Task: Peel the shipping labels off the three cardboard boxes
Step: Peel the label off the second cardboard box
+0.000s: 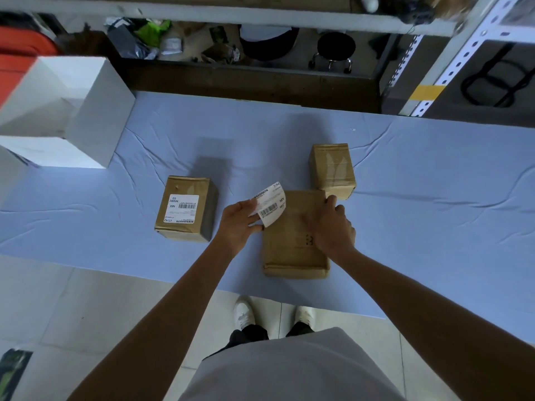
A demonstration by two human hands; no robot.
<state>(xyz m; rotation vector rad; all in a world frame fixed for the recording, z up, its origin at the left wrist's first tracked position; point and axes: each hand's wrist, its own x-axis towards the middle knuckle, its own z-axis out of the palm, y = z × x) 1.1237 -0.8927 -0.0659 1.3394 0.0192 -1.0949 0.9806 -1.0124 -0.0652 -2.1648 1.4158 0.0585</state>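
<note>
Three brown cardboard boxes, two white labels on the blue-clothed table (434, 198).
Curled label (269, 204) pinched in left hand (241, 224) over the flat front-edge box (291, 250), right hand (333, 228) spread flat on it; other label (183, 208) stuck atop left box (185, 227); third box (333, 169) behind.

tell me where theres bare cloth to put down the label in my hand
Widest bare patch: the blue cloth right of the far box and middle box. Also bare: the stretch between the white boxes and the labelled left box. Crowded at the centre, around the left hand, the label and the right hand.
</note>
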